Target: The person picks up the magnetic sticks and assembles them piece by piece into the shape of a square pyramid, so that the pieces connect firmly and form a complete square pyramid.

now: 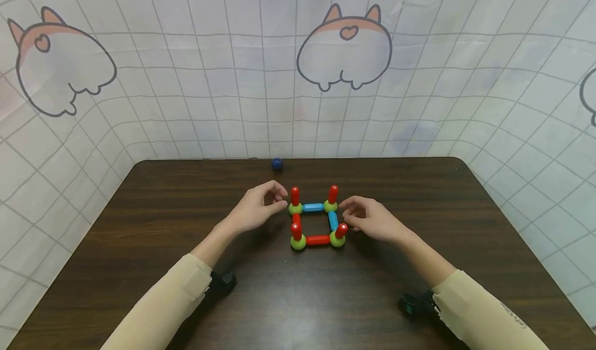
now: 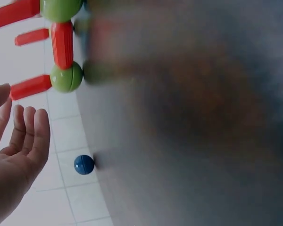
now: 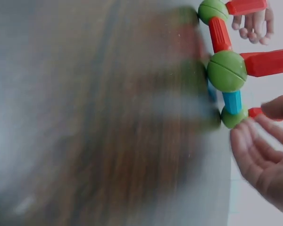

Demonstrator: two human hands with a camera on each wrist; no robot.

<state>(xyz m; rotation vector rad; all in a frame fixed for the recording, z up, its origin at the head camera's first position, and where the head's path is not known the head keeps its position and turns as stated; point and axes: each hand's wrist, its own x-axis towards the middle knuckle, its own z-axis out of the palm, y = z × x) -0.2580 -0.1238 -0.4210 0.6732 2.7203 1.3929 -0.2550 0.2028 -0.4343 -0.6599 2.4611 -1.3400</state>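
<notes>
A square frame of magnetic building pieces lies on the table, with a green ball [image 1: 298,242] at each corner. Red bars [image 1: 318,240] form its near and left sides; blue bars [image 1: 313,207] form the far and right sides. From every ball a red rod [image 1: 295,196] stands up. My left hand [image 1: 258,206] hovers just left of the far-left corner, fingers loosely bent and holding nothing. Beside the right side, close to the blue bar [image 1: 333,221], is my right hand [image 1: 372,218], also loosely bent with nothing visible in its grasp. Whether its fingertips touch the frame, I cannot tell.
A dark blue ball [image 1: 277,164] sits by the table's far edge, beyond the left hand. The dark wooden table [image 1: 279,308] is bordered by a white gridded cloth [image 1: 233,91] at the back and sides.
</notes>
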